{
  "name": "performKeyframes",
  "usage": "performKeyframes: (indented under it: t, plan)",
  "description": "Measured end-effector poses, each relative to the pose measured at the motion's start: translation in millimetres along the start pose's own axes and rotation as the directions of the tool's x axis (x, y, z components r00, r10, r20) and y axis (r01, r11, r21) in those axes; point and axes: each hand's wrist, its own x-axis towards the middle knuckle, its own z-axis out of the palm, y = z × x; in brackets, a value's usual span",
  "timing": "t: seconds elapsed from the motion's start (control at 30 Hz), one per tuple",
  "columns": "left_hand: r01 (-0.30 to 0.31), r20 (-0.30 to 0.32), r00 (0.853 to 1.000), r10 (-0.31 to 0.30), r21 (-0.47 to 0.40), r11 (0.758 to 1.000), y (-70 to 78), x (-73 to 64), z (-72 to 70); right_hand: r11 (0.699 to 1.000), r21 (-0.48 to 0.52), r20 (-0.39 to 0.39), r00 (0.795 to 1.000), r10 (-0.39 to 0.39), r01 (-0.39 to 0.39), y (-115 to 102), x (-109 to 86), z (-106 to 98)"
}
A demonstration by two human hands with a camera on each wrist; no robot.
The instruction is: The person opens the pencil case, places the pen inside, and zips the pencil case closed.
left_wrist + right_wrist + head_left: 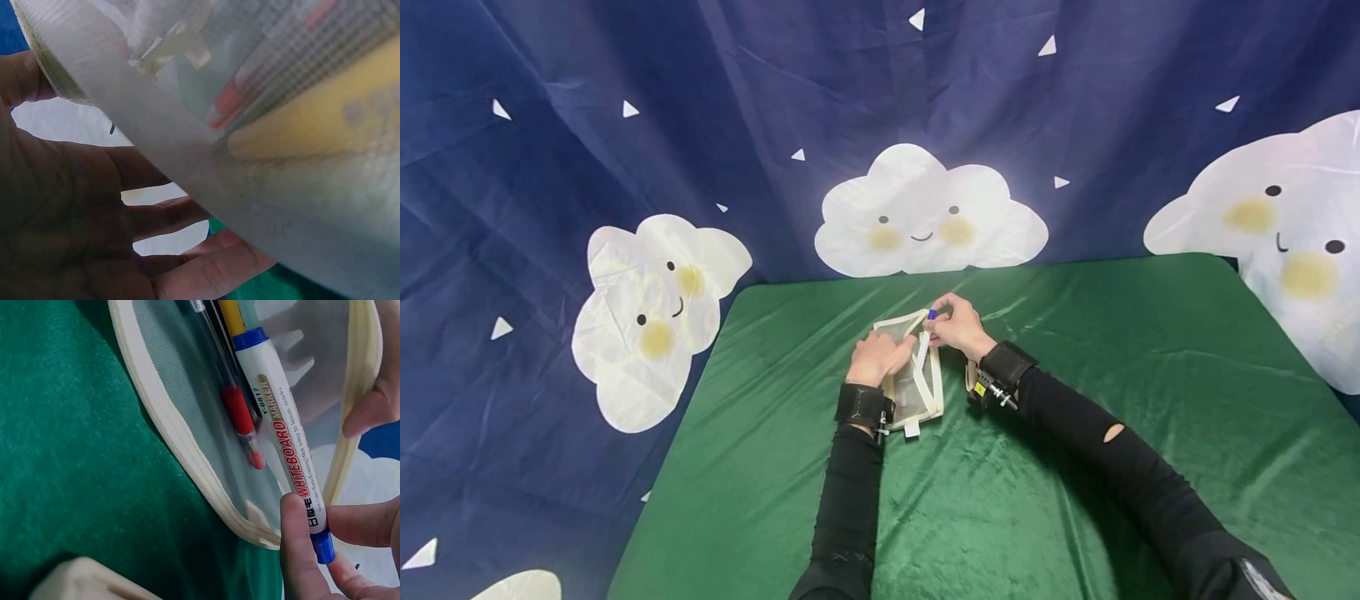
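My left hand [877, 358] grips the edge of a see-through mesh pouch [181, 381] with cream trim, thumb over the rim in the right wrist view. Between thumb and fingers, my right hand [958, 327] pinches a white whiteboard marker [284, 425] by one blue end. The marker slants across the pouch's mouth, its other blue end toward the inside. Within the pouch lie a clear pen with a red grip [237, 409] and a yellow stick-like item [312, 125]. Mesh blurs the contents in the left wrist view.
A green cloth [985, 500] covers the table under the pouch. Behind it hangs a dark blue curtain [760, 75] with white clouds. A cream-coloured object [94, 581], only partly seen, lies near my right wrist.
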Motion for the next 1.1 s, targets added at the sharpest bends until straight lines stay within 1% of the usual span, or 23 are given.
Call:
performKeyframes:
  t: [0.1,0.23,0.47,0.73,0.9,1.0,1.1]
  plan:
    - [0.004,0.002,1.0,-0.004,0.003,1.0,0.4,-0.1,-0.5,1.0,-0.012,-0.004,1.0,-0.012,0.012,1,-2.3,2]
    - [0.004,-0.004,1.0,-0.004,0.003,1.0,0.4,0.3,-0.9,1.0,0.001,0.0,1.0,0.004,-0.004,2,-5.2,6]
    - [-0.015,-0.008,1.0,0.015,0.008,1.0,-0.6,1.0,1.4,1.0,0.016,0.004,1.0,0.013,-0.013,11,-7.4,17]
    - [-0.021,-0.004,1.0,0.021,0.003,1.0,0.0,0.7,1.3,1.0,0.009,0.045,0.999,0.007,-0.008,14,-12.9,25]
    - [-0.027,-0.019,0.999,0.027,0.005,1.0,0.0,1.0,1.8,0.998,-0.057,0.03,0.999,-0.014,0.016,18,-14.2,33]
    - [-0.029,-0.026,0.999,0.029,0.008,1.0,0.2,0.4,2.0,0.992,-0.125,0.013,1.0,-0.023,0.024,19,-14.9,36]
    - [-0.026,-0.032,0.999,0.026,0.006,1.0,0.1,-0.6,1.7,0.979,-0.199,0.006,0.999,-0.043,0.043,17,-15.9,37]
